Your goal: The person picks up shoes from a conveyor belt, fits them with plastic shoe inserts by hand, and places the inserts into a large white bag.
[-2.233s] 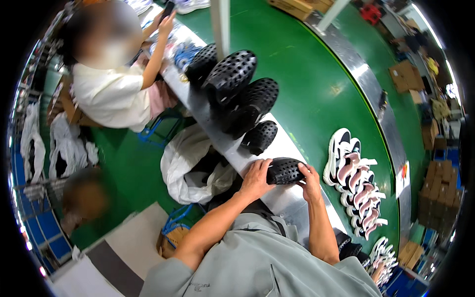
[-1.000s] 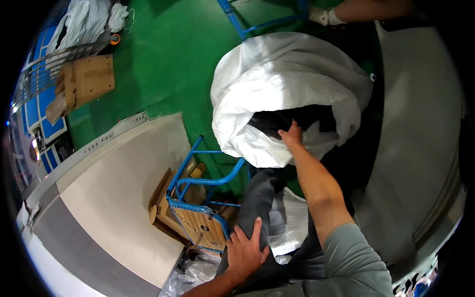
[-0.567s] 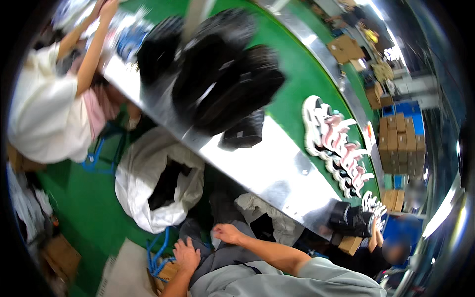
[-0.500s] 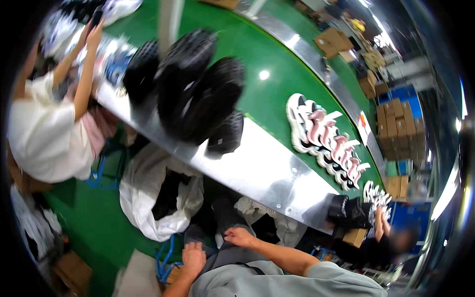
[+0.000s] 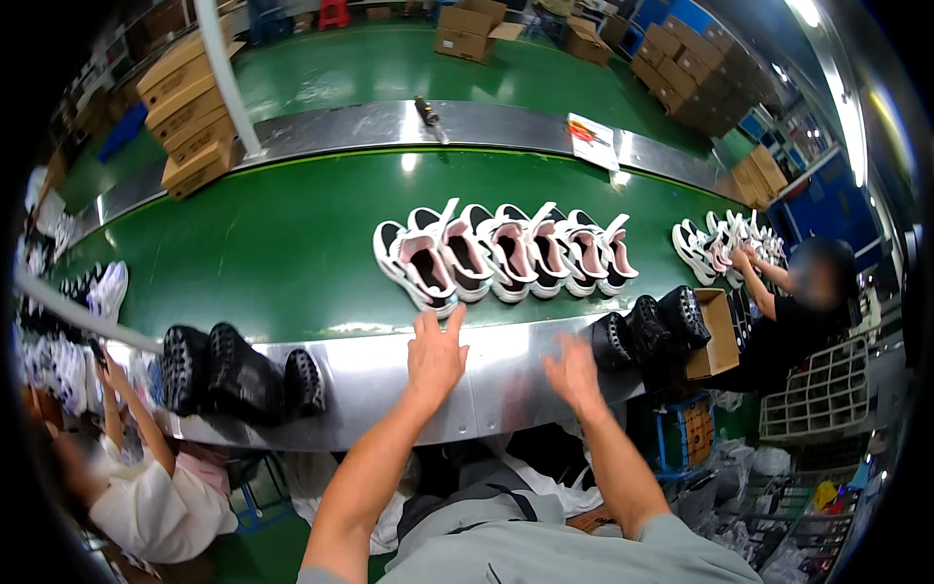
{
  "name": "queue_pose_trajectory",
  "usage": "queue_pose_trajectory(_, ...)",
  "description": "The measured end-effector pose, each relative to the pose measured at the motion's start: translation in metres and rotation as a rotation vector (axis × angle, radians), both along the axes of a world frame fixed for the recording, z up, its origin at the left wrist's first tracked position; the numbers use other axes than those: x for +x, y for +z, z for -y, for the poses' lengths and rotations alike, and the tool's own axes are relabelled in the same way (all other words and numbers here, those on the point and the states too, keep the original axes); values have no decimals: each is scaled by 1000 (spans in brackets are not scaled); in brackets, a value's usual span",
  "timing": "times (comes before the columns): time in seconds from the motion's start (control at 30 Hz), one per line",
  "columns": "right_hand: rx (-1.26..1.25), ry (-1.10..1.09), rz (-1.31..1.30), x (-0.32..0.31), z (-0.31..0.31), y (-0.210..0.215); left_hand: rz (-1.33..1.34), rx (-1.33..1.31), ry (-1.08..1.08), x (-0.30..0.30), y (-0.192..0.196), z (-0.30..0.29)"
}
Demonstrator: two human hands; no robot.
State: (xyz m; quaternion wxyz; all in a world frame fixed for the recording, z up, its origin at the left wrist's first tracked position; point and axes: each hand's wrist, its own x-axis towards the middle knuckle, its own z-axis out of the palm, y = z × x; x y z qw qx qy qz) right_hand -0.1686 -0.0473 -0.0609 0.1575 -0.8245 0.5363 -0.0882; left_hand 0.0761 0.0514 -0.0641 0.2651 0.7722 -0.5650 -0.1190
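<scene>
A row of several white-and-black sneakers [image 5: 506, 255] with pink linings and raised white straps sits on the green conveyor belt [image 5: 321, 224] in front of me. My left hand [image 5: 438, 358] is above the belt's metal edge, fingers spread, its fingertips at the toe or heel end of the leftmost sneaker; whether they touch it I cannot tell. My right hand [image 5: 574, 372], slightly blurred, hovers over the metal ledge [image 5: 496, 384] with its fingers apart and nothing in them. Close to its right stand black knobbly-soled shoes [image 5: 647, 326].
More black knobbly shoes [image 5: 243, 375] stand on the ledge at left. One co-worker [image 5: 161, 487] sits at left; another [image 5: 808, 326] handles white sneakers at right, beside an open carton [image 5: 715, 336]. Stacked boxes [image 5: 190, 117], a screwdriver-like tool [image 5: 426, 115] and a paper sheet [image 5: 592, 141] lie beyond.
My view has swung toward the belt. Both hands have risen from my lap to the ledge, and the sneaker row now lies straight ahead of me.
</scene>
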Motion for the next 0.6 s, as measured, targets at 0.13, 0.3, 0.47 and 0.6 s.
queue_pose_trajectory(0.13, -216, -141, -242, -6, 123, -12, 51, 321, 51, 9, 0, 76)
queue_pose_trajectory(0.3, -60, 2, -445, -7, 201, -28, -57, 632, 43, 27, -20, 127)
queue_pose_trajectory(0.47, 26, 191, -283, -38, 238, -48, -19, 672, 141, 19, -28, 148)
queue_pose_trajectory(0.6, 49, 109, -255, -25, 238, -54, -1, 549, 129, 42, -41, 146)
